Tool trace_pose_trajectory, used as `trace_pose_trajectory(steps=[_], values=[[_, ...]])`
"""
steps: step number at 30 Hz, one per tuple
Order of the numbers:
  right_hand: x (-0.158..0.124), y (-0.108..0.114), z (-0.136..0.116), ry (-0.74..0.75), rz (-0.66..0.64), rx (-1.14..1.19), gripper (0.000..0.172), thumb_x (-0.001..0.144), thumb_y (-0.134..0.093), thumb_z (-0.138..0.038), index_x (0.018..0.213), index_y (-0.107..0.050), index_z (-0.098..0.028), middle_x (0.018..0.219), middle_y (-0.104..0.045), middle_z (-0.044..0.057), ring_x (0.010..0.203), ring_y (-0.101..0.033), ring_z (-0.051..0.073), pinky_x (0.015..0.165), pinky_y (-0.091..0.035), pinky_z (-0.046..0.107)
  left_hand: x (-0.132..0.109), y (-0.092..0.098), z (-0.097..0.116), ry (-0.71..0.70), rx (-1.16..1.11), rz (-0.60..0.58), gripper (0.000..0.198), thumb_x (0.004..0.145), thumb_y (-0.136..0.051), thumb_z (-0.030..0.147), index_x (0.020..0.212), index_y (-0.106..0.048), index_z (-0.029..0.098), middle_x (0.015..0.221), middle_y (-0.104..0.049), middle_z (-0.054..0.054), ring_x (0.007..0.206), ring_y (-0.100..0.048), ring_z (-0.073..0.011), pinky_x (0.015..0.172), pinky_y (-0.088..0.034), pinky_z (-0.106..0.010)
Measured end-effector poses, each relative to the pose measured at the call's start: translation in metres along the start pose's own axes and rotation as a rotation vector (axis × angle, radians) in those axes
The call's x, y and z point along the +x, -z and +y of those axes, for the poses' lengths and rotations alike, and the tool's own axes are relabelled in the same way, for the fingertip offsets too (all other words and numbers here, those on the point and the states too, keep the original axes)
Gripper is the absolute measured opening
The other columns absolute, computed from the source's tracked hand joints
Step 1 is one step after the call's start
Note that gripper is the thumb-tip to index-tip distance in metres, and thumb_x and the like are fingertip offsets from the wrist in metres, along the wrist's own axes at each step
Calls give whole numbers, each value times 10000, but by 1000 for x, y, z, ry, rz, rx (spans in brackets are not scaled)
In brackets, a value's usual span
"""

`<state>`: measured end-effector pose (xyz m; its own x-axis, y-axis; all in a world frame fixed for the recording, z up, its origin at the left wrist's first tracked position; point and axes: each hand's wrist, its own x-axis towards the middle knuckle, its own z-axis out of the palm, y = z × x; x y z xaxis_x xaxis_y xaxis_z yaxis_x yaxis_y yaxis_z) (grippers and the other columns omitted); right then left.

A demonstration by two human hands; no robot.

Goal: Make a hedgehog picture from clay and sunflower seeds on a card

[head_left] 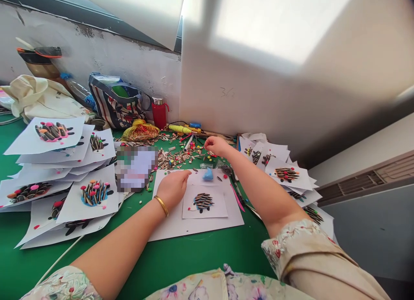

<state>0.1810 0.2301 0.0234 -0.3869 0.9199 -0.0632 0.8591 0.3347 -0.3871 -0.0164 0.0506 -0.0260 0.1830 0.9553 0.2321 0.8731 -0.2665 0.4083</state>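
My left hand, with a gold bangle at the wrist, is over the left part of a large white sheet; its fingers are pressed together, and whatever they may hold is hidden. Beside it lies a small white card bearing a hedgehog figure made of striped sunflower seeds on blue clay, with dark feet and a pink nose. Further back, my right hand hovers at the loose sunflower seeds and coloured balls, its fingers curled in a pinch. Anything between them is too small to see. A lump of blue clay sits above the card.
Stacks of finished-looking hedgehog cards stand left and right on the green table. A blurred phone lies left of the sheet. Behind are a red bottle, a striped bag and a yellow glue gun.
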Motion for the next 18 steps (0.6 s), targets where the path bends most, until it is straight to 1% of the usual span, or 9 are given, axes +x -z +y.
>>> trace_pose_trajectory(steps=[3,6,8,9,10,12,14,16,18], values=[[-1,5,10,-60,38,-59,293,906,-461,-278,1134,-644,-250,973,-732,-8,738,-630,125,634,-453,210,0,2,0,-8,10,34,324,929,-411,211,1158,-639,211,1084,-711,-75,1018,-638,-239,882,-454,-371],[-5,10,23,-130,61,-153,299,902,-459,-295,1085,-692,-253,952,-734,17,800,-641,170,688,-463,250,0,5,3,-49,36,51,227,899,-478,228,917,-704,231,1071,-707,-61,1021,-633,-242,965,-421,-428],[-9,11,32,-159,55,-218,263,853,-536,-274,1035,-726,-268,988,-731,25,869,-641,197,741,-464,267,0,5,4,-68,33,68,249,900,-500,273,746,-688,216,1131,-691,-64,1052,-624,-243,1048,-369,-474],[-11,11,35,-167,47,-246,249,827,-571,-260,1010,-739,-278,1007,-728,25,899,-639,205,764,-462,272,0,5,3,-73,24,78,269,906,-496,289,727,-681,209,1168,-679,-72,1076,-617,-246,1078,-349,-489],[-13,9,38,-170,37,-270,238,808,-596,-250,987,-748,-288,1017,-727,23,921,-636,211,782,-460,276,0,3,3,-74,5,90,270,915,-481,290,765,-687,203,1209,-662,-81,1110,-605,-247,1095,-345,-490],[-15,5,41,-169,23,-307,222,806,-610,-260,966,-758,-300,1014,-728,26,936,-634,218,799,-458,285,0,-1,1,-71,-52,109,276,921,-418,203,970,-690,198,1288,-621,-92,1177,-576,-228,1088,-392,-444],[-14,0,42,-169,21,-335,227,831,-595,-293,989,-757,-305,1018,-726,38,940,-635,226,801,-461,297,0,-5,-2,-61,-93,131,444,866,-357,59,1206,-608,194,1382,-554,-95,1256,-527,-199,1070,-431,-393],[-12,-5,41,-172,25,-355,255,847,-584,-322,1042,-746,-306,1050,-717,55,952,-634,236,798,-465,306,0,-7,-3,-70,-73,147,603,783,-329,-34,1297,-546,194,1468,-466,-99,1339,-451,-200,1118,-378,-427],[-9,-9,41,-173,28,-367,284,850,-586,-334,1095,-727,-314,1085,-707,60,964,-632,241,795,-470,312,-1,-5,-2,-70,-16,161,648,741,-338,-59,1295,-550,201,1524,-388,-103,1405,-361,-235,1161,-273,-526]])
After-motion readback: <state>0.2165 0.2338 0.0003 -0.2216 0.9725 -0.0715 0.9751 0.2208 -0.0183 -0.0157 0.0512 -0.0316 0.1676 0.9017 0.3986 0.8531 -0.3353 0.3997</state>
